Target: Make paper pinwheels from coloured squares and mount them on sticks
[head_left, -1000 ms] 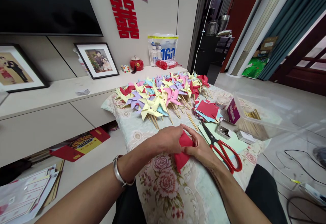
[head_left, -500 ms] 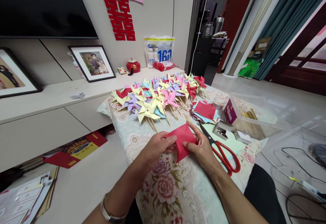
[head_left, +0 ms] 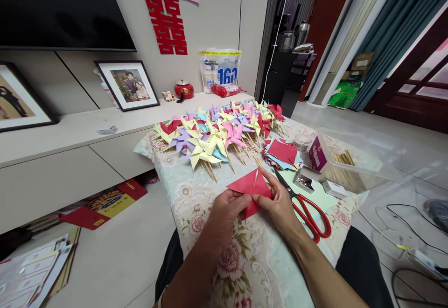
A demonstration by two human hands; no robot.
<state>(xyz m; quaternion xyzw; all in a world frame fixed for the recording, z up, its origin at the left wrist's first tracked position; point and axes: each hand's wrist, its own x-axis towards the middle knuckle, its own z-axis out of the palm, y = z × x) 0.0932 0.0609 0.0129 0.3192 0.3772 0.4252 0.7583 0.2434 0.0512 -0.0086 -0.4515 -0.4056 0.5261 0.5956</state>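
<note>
A red paper square with slits cut in from its corners (head_left: 252,185) is held between both hands above the flowered tablecloth (head_left: 196,210). My left hand (head_left: 229,210) pinches its lower left part, thumb on top. On the right side, my right hand (head_left: 278,200) grips the same sheet, its thumb close to the left thumb near the paper's middle. Scissors with red handles (head_left: 313,214) lie just right of my right hand, partly over a pale green sheet (head_left: 327,198). Beyond the hands spread many finished paper pinwheels (head_left: 206,149) on wooden sticks.
A stack of coloured paper squares (head_left: 283,151) lies behind the scissors. Near it are a small open box of metal pins (head_left: 304,183), a white box (head_left: 335,189) and a clear plastic bin (head_left: 371,177) with sticks. A cabinet (head_left: 77,142) runs along the wall.
My left hand has shifted its hold, its thumb moving right toward the paper's middle. The red sheet now lies flatter, with a slit showing at its top corner.
</note>
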